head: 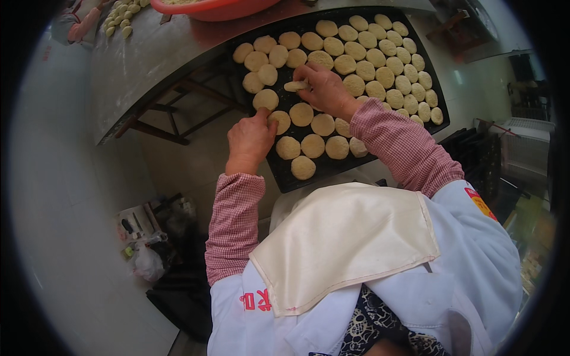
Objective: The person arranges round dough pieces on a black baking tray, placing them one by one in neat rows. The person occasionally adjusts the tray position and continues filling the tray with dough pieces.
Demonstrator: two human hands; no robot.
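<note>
Before me lies a black baking tray (pixel 285 181) covered with many flat round dough cakes with a pale, crumbly-looking coating. My right hand (pixel 325 89) pinches one dough cake (pixel 295 86), tilted nearly edge-on, just above a gap in the rows. At the tray's left side, my left hand (pixel 252 138) touches a dough cake (pixel 280 122) with its thumb, while its fingertips reach the edge of another cake (pixel 266 100). Whether it grips either one is hard to tell. Some cakes are hidden under my right hand and forearm.
A metal worktable (pixel 147 80) stands at the upper left, bearing a red plastic basin (pixel 222 11) and several small dough pieces (pixel 122 15). Another person's arm (pixel 84 24) is at the far corner. Dark trays (pixel 472 155) stand to the right. A plastic bag (pixel 148 262) lies lower left.
</note>
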